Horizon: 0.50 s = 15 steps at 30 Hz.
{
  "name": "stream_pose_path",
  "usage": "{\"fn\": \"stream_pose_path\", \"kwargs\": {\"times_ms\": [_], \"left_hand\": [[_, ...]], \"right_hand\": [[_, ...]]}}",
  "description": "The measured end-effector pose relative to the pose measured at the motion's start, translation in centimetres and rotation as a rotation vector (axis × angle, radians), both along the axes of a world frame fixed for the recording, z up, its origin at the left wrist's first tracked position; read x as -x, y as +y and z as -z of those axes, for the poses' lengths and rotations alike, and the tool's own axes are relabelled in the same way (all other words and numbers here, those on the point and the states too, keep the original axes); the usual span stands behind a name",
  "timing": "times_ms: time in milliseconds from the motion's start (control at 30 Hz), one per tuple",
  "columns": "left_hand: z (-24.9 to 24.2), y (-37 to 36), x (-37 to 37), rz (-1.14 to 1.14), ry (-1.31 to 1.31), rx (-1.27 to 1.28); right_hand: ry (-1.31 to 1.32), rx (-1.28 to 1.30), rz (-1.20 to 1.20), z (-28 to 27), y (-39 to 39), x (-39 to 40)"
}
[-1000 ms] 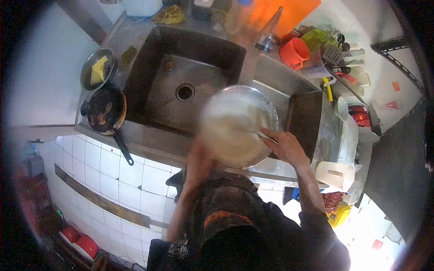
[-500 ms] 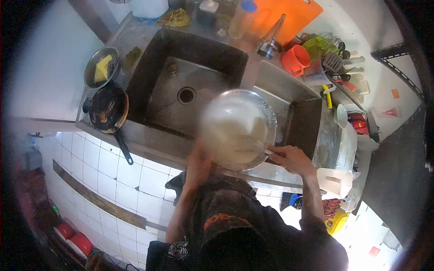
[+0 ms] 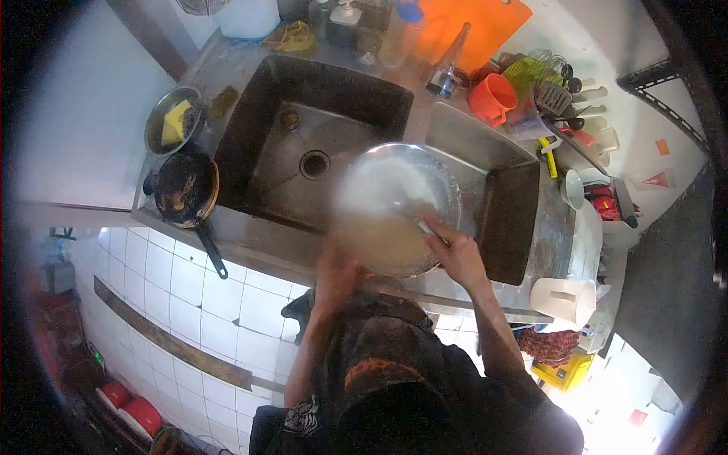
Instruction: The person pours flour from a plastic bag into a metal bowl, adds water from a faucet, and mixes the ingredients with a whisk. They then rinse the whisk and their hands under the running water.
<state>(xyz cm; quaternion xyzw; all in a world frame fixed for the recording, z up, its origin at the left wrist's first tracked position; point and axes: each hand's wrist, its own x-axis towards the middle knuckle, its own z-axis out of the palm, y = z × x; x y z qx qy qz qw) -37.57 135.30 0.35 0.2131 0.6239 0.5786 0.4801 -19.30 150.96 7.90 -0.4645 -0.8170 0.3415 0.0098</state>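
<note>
A round metal bowl [image 3: 449, 182] sits over the near rim of the double sink, partly above the divider. Inside it lies a pale, creamy batter [image 3: 379, 246] with white, flour-like powder [image 3: 383, 182] toward the far side; both are smeared by motion. My left hand [image 3: 339, 265] is closed on the bowl's near left edge, its fingers blurred and partly hidden. With my right hand [image 3: 457, 252] I grip the light handle of a whisk [image 3: 419, 221] over the bowl's right side. The whisk's head is blurred in the mixture.
Left of the sink [image 3: 265, 174] stand a blackened frying pan [image 3: 184, 189] and a metal bowl with a yellow sponge [image 3: 176, 123]. An orange cutting board [image 3: 485, 26], a red mug [image 3: 493, 98] and several utensils line the back right. A cream jug [image 3: 563, 302] stands at the right edge.
My right hand has moved left and up over the bowl with the whisk, whose handle now points further inward. My left hand stays at the bowl's edge.
</note>
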Motion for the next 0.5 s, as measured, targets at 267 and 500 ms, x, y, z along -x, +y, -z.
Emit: {"fn": "stream_pose_path", "kwargs": {"times_ms": [267,500], "left_hand": [[-1.7,0.7,-0.3,-0.102,-0.089,-0.052],[-1.9,0.4,0.3,-0.020,0.049,0.010]], "right_hand": [[-0.134,-0.100,-0.097,-2.3,0.8,-3.3],[0.114,1.009,0.267,-1.1,-0.9,-2.8]]}}
